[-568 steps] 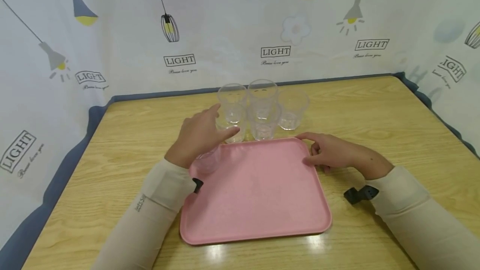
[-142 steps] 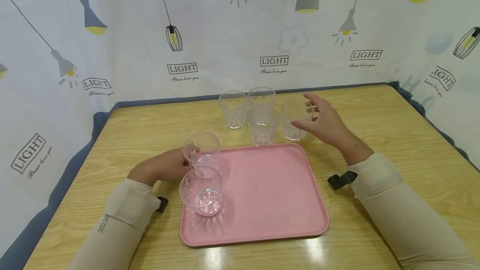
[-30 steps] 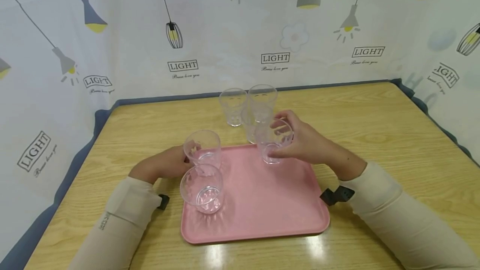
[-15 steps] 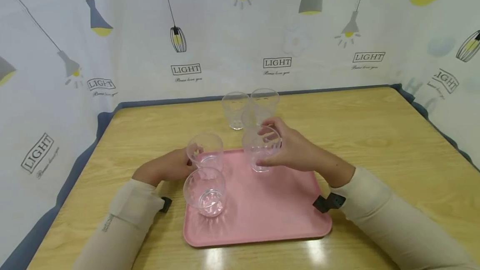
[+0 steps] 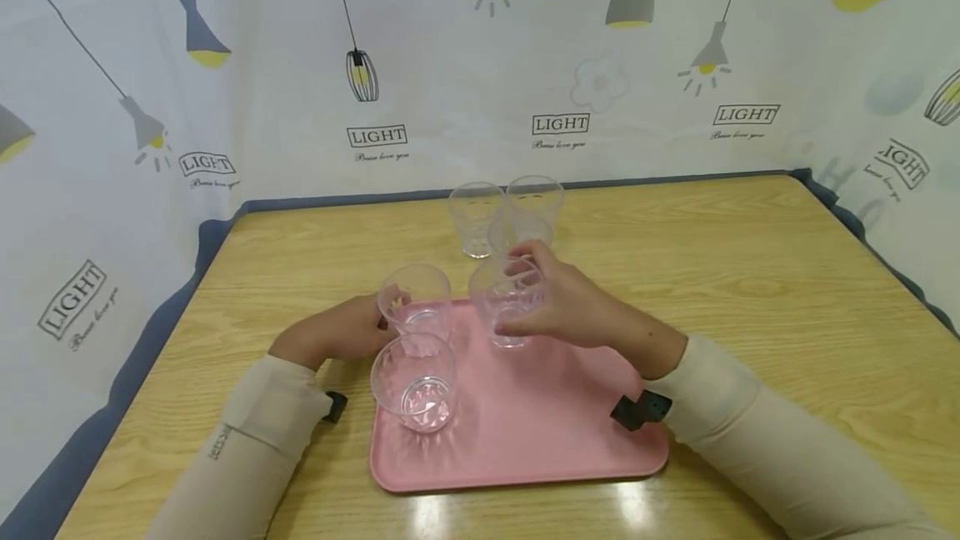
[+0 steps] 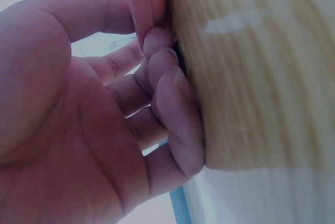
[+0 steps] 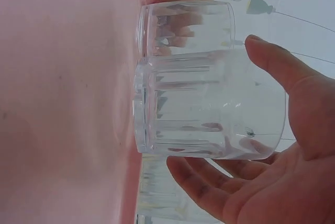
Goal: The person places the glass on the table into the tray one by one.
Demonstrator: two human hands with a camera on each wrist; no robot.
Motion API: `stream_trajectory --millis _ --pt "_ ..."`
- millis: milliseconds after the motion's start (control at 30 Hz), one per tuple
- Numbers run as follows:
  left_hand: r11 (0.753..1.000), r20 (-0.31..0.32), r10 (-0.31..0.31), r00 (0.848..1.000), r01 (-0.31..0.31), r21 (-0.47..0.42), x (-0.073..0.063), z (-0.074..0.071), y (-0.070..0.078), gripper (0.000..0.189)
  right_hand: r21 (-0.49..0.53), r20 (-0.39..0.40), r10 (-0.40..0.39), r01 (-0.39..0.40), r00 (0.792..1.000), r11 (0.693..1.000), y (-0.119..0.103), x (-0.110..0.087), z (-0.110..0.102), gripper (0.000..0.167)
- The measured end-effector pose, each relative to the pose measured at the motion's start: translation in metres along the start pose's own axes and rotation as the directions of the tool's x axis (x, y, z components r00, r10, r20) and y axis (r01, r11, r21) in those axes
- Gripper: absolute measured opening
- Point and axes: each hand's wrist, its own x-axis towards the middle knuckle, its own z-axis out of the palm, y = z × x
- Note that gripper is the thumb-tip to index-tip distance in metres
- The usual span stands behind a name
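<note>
My right hand [image 5: 573, 302] holds a clear plastic cup [image 5: 487, 294] upright over the far part of the pink tray [image 5: 555, 432]. In the right wrist view, thumb and fingers lie on opposite sides of this cup [image 7: 193, 111]; whether its base touches the tray is unclear. My left hand [image 5: 345, 327] grips the tray's left rim, with the thumb above and curled fingers [image 6: 180, 109] below the tray rim [image 6: 144, 9]. Two more cups stand on the tray's left side, a near cup [image 5: 412, 382] and a far cup [image 5: 420, 294].
Beyond the tray, a left cup [image 5: 476, 219], a right cup [image 5: 543, 198] and a partly hidden nearer cup [image 5: 498, 232] stand close together on the wooden table [image 5: 712, 257]. A lamp-patterned cloth [image 5: 450, 65] hangs behind the table.
My right hand has taken the cup from the table's right and carried it left over the tray. Much earlier, the left hand was among the cups; lately it stays on the rim.
</note>
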Motion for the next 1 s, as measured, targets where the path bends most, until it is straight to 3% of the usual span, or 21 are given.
stream_trajectory --millis 233,500,1000 --pt "1.000 0.005 -0.011 1.000 0.011 -0.013 0.0003 0.0010 -0.0009 0.052 0.009 0.017 0.007 -0.007 1.000 1.000 0.0002 0.0029 0.0031 0.094" --pt "1.000 0.009 0.019 1.000 -0.019 0.007 0.0014 -0.0012 -0.0026 0.043 0.011 0.020 0.020 -0.020 1.000 1.000 0.0031 0.0050 0.0047 0.095" --pt "1.000 0.009 0.007 1.000 -0.007 0.005 0.0008 -0.0012 -0.0013 0.056 0.082 0.078 0.029 -0.035 0.997 0.996 0.0085 0.0089 0.0049 0.093"
